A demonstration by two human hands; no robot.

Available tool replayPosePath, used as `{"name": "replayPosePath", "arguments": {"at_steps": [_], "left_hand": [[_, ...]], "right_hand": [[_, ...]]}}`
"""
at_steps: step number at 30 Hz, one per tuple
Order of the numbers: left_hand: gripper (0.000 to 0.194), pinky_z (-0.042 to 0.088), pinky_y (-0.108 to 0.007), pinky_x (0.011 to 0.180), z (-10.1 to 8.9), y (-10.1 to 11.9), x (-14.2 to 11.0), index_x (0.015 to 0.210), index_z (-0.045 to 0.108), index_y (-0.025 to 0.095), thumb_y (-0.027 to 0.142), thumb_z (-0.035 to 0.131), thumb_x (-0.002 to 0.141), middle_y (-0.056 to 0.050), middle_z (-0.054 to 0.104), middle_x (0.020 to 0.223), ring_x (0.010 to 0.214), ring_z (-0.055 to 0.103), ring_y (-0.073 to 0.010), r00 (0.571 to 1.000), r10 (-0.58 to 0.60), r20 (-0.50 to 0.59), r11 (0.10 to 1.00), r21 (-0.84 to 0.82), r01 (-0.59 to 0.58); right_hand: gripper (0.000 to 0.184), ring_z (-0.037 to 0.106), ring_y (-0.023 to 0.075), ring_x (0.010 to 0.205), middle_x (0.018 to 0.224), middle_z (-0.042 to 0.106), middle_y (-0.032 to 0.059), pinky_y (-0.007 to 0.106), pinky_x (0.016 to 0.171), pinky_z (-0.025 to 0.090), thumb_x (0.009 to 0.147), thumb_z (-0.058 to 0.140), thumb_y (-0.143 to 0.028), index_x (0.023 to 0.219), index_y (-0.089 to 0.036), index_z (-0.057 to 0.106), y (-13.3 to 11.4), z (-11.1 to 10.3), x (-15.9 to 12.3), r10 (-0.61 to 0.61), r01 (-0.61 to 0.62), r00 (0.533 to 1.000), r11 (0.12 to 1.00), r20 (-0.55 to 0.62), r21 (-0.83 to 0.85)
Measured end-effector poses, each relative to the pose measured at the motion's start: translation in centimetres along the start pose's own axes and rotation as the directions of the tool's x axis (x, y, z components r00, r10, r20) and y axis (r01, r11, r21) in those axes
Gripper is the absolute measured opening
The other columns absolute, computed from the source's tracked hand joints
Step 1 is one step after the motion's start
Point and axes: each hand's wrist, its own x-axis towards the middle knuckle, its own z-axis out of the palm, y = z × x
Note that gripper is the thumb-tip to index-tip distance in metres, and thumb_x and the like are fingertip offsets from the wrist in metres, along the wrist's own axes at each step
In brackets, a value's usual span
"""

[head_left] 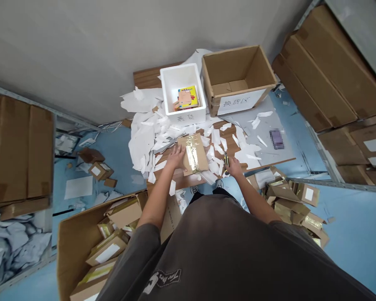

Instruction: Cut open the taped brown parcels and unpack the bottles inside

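A taped brown cardboard parcel point(201, 158) lies on the wooden table point(230, 133), with shiny tape running down its middle. Flat against the parcel's left side rests my left hand point(176, 157), fingers stretched out and open. My right hand point(234, 167) is closed around a yellow and black box cutter point(226, 160), held to the right of the parcel and apart from it. Whether the blade is out is too small to tell. Torn white paper scraps point(167, 131) surround the parcel.
Behind the parcel stand a white foam box point(183, 117) with books point(188, 97) inside and a brown carton point(211, 100). To the lower left, a large carton point(64, 251) holds several parcels. More opened boxes point(290, 205) lie on the floor at right. Shelves with cartons point(14, 146) flank both sides.
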Motion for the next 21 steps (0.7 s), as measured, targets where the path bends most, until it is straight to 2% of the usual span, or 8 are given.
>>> {"name": "replayPosePath", "arguments": {"at_steps": [2,4,8,12,17,21], "left_hand": [[0.164,0.025,-0.058,0.135,-0.3,-0.1,0.4,0.179,0.0,0.022,0.059,0.102,0.057,-0.017,-0.009,0.185,0.171,-0.005,-0.045,0.999,-0.035,0.029,0.998,0.052,0.034],[0.162,0.026,-0.057,0.135,-0.1,-0.2,0.2,0.179,0.0,0.02,0.063,0.1,0.059,-0.017,-0.005,0.186,0.171,-0.003,-0.0446,0.998,-0.054,0.012,0.995,0.085,0.053],[0.155,0.032,-0.056,0.133,1.1,-0.2,-0.8,0.179,0.001,0.019,0.066,0.094,0.065,-0.017,0.0,0.186,0.171,0.004,-0.0454,0.993,-0.118,-0.019,0.987,0.104,0.119],[0.148,0.035,-0.055,0.132,2.7,0.7,-1.8,0.179,0.002,0.016,0.068,0.088,0.07,-0.017,0.003,0.186,0.171,0.009,-0.0462,0.979,-0.2,-0.037,0.975,0.09,0.202],[0.149,0.035,-0.055,0.132,3.8,2.3,-2.5,0.178,0.006,0.012,0.076,0.086,0.07,-0.022,0.005,0.185,0.171,0.009,-0.0465,0.968,-0.246,-0.05,0.967,0.053,0.249],[0.153,0.03,-0.054,0.134,3.9,3.3,-2.5,0.177,0.013,0.008,0.08,0.089,0.065,-0.029,0.01,0.183,0.171,0.008,-0.0468,0.971,-0.223,-0.083,0.974,0.025,0.226]], "right_hand": [[0.064,0.051,0.0344,0.141,0.156,0.056,0.0207,0.043,0.119,0.038,0.104,0.058,-0.036,0.164,-0.016,0.046,0.8,0.2,0.2,0.06,-0.06,0.998,0.998,0.029,0.024],[0.06,0.053,0.0338,0.139,0.152,0.059,0.0215,0.039,0.116,0.039,0.106,0.06,-0.038,0.16,-0.015,0.049,1.4,0.6,0.6,0.133,-0.137,0.989,0.989,0.064,0.048],[0.045,0.064,0.03,0.13,0.137,0.071,0.0192,0.033,0.104,0.045,0.11,0.058,-0.046,0.142,-0.015,0.063,1.8,1.7,2.1,0.209,-0.235,0.956,0.965,0.208,0.113],[0.048,0.07,0.0282,0.124,0.13,0.074,0.0209,0.031,0.098,0.047,0.107,0.068,-0.046,0.141,-0.013,0.063,1.1,2.9,4.1,0.271,-0.32,0.923,0.935,0.274,0.151],[0.05,0.072,0.0304,0.124,0.129,0.074,0.0246,0.032,0.097,0.049,0.104,0.069,-0.035,0.145,-0.01,0.058,0.6,3.4,5.3,0.297,-0.348,0.921,0.918,0.253,0.188],[0.046,0.073,0.0331,0.116,0.123,0.077,0.0207,0.037,0.096,0.053,0.102,0.063,-0.037,0.141,-0.012,0.059,1.5,1.0,5.0,0.302,-0.338,0.939,0.9,0.165,0.275]]}}
